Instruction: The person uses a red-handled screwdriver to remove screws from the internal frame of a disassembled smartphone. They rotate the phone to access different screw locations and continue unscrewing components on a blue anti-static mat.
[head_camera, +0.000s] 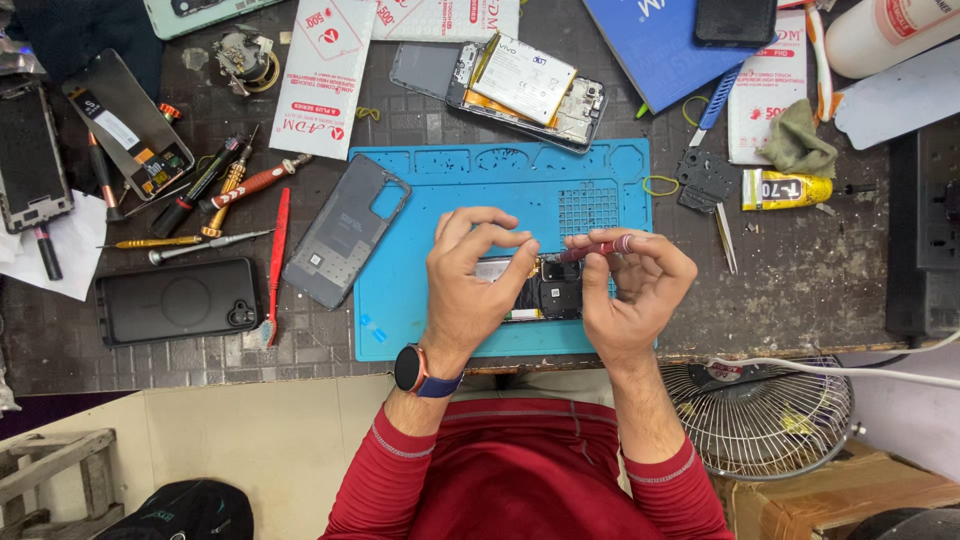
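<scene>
A person in a red long-sleeved top with sleeves pushed up; a dark smartwatch (410, 369) with blue strap circles the wrist below the left hand (470, 275).

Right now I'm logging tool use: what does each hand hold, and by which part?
The right hand holds a red screwdriver by its handle. The left hand steadies the opened phone at its edge.

bright, even overhead light, soft short shadows. sharp across the frame, slight wide-angle bend at edges. mild glare on glossy packets (322, 75).
</scene>
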